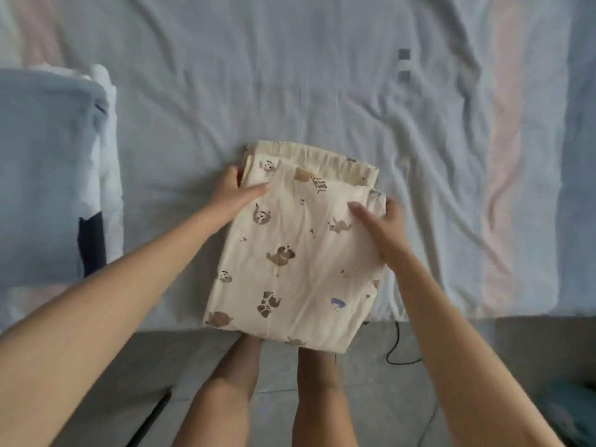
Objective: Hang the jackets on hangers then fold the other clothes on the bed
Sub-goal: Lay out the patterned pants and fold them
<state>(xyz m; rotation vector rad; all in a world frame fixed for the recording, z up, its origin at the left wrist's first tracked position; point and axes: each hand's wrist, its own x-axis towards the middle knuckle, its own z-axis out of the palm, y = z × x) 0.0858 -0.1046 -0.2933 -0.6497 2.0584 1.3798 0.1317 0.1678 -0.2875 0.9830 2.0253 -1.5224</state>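
Here, the cream pyjama bottoms (300, 250), printed with small brown animals, lie folded on the near edge of the bed (290, 75). Their gathered waistband is at the far end and the near fold hangs just past the mattress edge. The left hand (235, 188) grips the left side near the waistband, thumb flat on top and fingers curled round the edge. The right hand (383, 227) pinches the right side the same way, thumb on the cloth and fingers tucked behind it. A folded pale blue garment (48, 172) rests on a stack at the bed's left side, well apart. A black cable (396, 346) trails on the grey floor below, beside the person's bare legs.
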